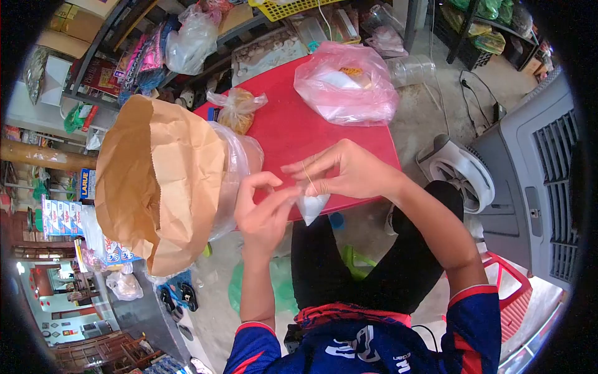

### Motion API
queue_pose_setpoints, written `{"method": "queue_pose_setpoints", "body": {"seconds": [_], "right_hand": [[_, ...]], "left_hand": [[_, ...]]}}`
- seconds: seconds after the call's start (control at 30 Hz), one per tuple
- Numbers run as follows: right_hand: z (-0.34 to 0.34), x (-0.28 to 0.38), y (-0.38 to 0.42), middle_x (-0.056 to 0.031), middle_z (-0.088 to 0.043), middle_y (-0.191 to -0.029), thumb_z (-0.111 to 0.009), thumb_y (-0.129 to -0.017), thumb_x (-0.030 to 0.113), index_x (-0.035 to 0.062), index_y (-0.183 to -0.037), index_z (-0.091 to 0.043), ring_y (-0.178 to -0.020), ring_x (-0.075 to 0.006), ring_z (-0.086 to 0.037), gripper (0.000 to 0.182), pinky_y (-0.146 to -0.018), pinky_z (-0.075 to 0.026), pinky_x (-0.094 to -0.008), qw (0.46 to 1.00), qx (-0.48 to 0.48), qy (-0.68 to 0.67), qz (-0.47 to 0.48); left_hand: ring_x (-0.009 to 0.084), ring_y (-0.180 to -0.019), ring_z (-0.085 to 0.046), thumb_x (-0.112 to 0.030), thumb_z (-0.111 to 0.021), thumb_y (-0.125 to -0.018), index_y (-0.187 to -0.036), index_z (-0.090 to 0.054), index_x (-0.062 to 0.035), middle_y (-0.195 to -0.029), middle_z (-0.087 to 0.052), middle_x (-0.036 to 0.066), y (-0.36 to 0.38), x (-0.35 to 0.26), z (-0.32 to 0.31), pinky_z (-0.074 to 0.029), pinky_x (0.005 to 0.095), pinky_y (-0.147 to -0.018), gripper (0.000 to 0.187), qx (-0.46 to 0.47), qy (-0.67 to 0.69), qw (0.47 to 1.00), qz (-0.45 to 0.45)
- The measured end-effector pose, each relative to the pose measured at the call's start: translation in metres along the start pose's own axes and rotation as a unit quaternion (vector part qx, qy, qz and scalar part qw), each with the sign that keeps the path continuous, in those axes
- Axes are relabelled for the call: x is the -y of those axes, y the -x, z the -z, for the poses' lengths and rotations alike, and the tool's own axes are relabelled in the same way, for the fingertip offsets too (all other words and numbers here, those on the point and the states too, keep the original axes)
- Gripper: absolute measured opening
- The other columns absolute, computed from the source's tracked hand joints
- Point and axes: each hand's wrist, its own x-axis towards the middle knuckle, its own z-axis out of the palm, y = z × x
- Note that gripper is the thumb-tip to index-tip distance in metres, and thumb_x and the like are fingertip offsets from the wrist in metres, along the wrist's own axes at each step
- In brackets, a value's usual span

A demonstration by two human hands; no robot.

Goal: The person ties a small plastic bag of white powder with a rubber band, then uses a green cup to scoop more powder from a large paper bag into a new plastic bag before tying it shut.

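My left hand (265,209) pinches the top of a small plastic bag (313,208) with white contents, its pointed corner hanging down past the table's front edge. Close beside it, my right hand (346,171) has its fingers in a thin yellowish rubber band (306,172), which is stretched at the neck of the bag. The fingertips of both hands nearly meet there, and they partly hide the bag's top. Just left of my left hand stands a large open brown paper bag (187,181) with clear plastic around it.
On the red table (280,137) lie a pink plastic bag (349,84) and a small tied clear bag (238,111) with yellowish contents. A grey air cooler (517,181) stands to the right. A red plastic stool (507,290) is at the lower right. Shelves with goods line the back.
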Motion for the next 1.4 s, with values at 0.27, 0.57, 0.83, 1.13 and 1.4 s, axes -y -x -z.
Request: {"method": "queue_pose_setpoints", "body": {"seconds": [0.27, 0.57, 0.83, 1.13, 1.4], "right_hand": [[-0.016, 0.005, 0.0, -0.0123, -0.074, -0.092, -0.078, -0.086, 0.009, -0.0031, -0.089, -0.071, -0.069, -0.0175, -0.065, 0.014, -0.066, -0.051, -0.0325, 0.994, -0.01, 0.1, -0.044], [-0.007, 0.007, 0.007, -0.0131, -0.071, -0.077, -0.084, -0.08, 0.014, -0.0006, -0.086, -0.07, -0.07, -0.0228, -0.071, 0.021, -0.066, -0.055, -0.0377, 0.995, 0.043, 0.095, 0.001], [0.003, 0.015, 0.011, -0.0108, -0.072, -0.074, -0.086, -0.079, 0.015, -0.0006, -0.086, -0.072, -0.065, -0.0183, -0.068, 0.022, -0.065, -0.053, -0.0357, 0.992, 0.082, 0.075, -0.065], [0.012, 0.02, 0.011, -0.0123, -0.072, -0.072, -0.084, -0.076, 0.014, -0.002, -0.078, -0.071, -0.067, -0.019, -0.069, 0.02, -0.067, -0.054, -0.0352, 0.987, 0.098, 0.088, -0.09], [0.02, 0.022, 0.01, -0.0096, -0.073, -0.075, -0.075, -0.076, 0.007, -0.0011, -0.08, -0.071, -0.069, -0.0164, -0.069, 0.01, -0.068, -0.054, -0.0296, 0.983, 0.095, 0.12, -0.1]], "left_hand": [[0.0206, -0.095, -0.062, 0.002, -0.081, -0.078, -0.097, -0.08, -0.0039, -0.104, -0.063, 0.01, 0.001, 0.006, -0.005, -0.05, 0.0334, -0.085, 0.02, 0.03, 0.092, 0.992, 0.086], [0.0378, -0.127, -0.055, 0.004, -0.071, -0.078, -0.095, -0.075, -0.0056, -0.137, -0.054, 0.02, -0.045, -0.006, 0.021, -0.044, 0.0447, -0.109, 0.02, 0.195, 0.034, 0.98, 0.0], [0.0374, -0.118, -0.062, -0.003, -0.085, -0.069, -0.09, -0.075, -0.0059, -0.133, -0.06, 0.02, -0.045, 0.007, 0.014, -0.051, 0.0439, -0.099, 0.024, 0.219, -0.015, 0.971, -0.092], [0.0346, -0.101, -0.068, -0.003, -0.082, -0.07, -0.091, -0.074, -0.0026, -0.123, -0.066, 0.017, -0.043, 0.018, -0.005, -0.055, 0.0479, -0.085, 0.023, 0.161, -0.057, 0.951, -0.257], [0.0328, -0.096, -0.067, -0.002, -0.084, -0.071, -0.095, -0.071, -0.0024, -0.117, -0.067, 0.016, -0.027, 0.046, -0.02, -0.055, 0.044, -0.078, 0.027, 0.103, -0.051, 0.941, -0.318]]}}
